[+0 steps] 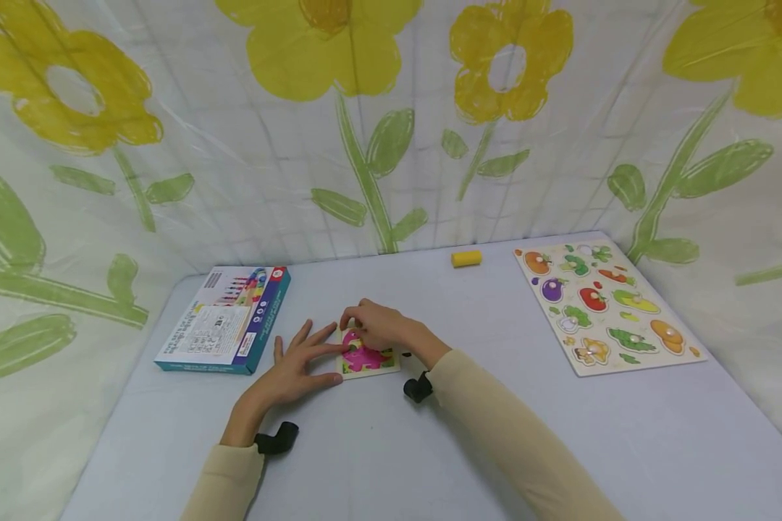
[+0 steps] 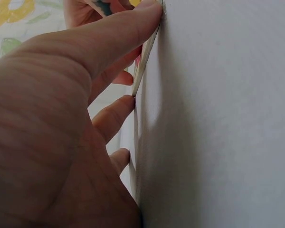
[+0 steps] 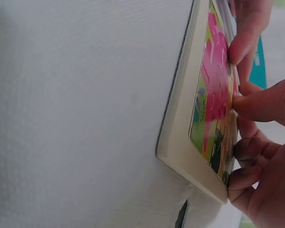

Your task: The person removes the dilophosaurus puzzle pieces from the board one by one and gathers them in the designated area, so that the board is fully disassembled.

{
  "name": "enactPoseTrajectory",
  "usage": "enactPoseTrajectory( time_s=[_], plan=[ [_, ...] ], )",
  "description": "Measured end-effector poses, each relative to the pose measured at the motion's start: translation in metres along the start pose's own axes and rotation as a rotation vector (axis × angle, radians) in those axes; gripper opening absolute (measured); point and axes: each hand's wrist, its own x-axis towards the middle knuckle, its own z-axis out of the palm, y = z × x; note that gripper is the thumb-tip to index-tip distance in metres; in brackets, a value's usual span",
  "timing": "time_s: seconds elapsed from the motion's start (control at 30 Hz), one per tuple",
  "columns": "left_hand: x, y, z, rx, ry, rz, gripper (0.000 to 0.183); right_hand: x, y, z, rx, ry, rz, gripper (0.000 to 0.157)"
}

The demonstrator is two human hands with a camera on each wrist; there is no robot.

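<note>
A small square wooden puzzle (image 1: 368, 365) showing a pink dinosaur lies on the table between both hands. My left hand (image 1: 296, 369) is spread flat at its left side, thumb at the near left corner and index finger reaching over the picture. Over the far part of the puzzle, my right hand (image 1: 376, 325) has curled fingers and pinches a puzzle piece, mostly hidden by the hand. In the right wrist view the right thumb (image 3: 261, 104) meets the picture surface, with the other fingers at the board's edge. A small dark piece (image 3: 181, 216) lies beside the board.
A flat box with a teal edge (image 1: 224, 318) lies to the left. At the back stands out a yellow cylinder (image 1: 465, 258) lying on its side. On the right is a vegetable peg puzzle board (image 1: 570, 347). A flower-printed curtain (image 1: 287, 159) hangs behind the table.
</note>
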Motion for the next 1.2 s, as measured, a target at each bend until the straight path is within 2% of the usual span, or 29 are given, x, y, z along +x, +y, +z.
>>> enactPoseTrajectory(
  time_s=[0.4, 0.8, 1.2],
  plan=[
    [-0.0003, 0.0004, 0.0008, 0.003, 0.002, 0.003, 0.053, 0.0007, -0.0004, -0.0012, -0.037, -0.016, -0.018, 0.032],
    [-0.0004, 0.0016, 0.0003, 0.005, 0.006, 0.007, 0.053, 0.0027, -0.0002, -0.0055, 0.016, -0.033, -0.02, 0.032],
    [-0.0011, 0.0039, -0.0006, 0.008, 0.001, 0.001, 0.053, -0.0014, -0.0024, -0.0047, -0.036, -0.014, -0.027, 0.035]
  ],
)
